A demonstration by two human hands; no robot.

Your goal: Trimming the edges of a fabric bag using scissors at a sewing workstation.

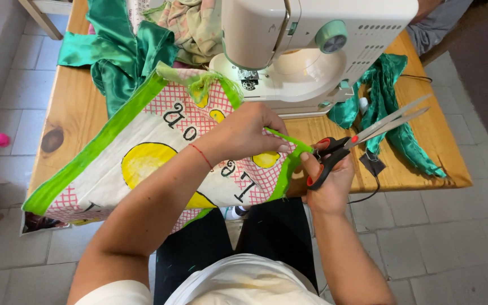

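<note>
**Scissors raised beside the green-trimmed bag panel**

Your left hand (247,133) is pinched shut on the printed bag panel (142,164), fingers pressing its upper right edge where a thin green strip (289,138) juts out toward the blades; holding it there keeps the edge taut and lifted off the wooden table (74,113), so the trim stands clear of the rest of the cloth. The panel itself lies slanted across the table's near edge and over your lap, its green border (86,155) running along the top side; the sewing machine (306,51) sits just behind it. Your right hand (326,181) is closed through the black and red handles of the scissors (362,133); the blades point up and to the right, away from the fabric, and stand slightly apart at the tips; the handles sit just beside the strip's end. Green satin scraps (114,51) are heaped at the far left, and another green piece (391,101) trails off the table at right, both well away from your hands.
</note>
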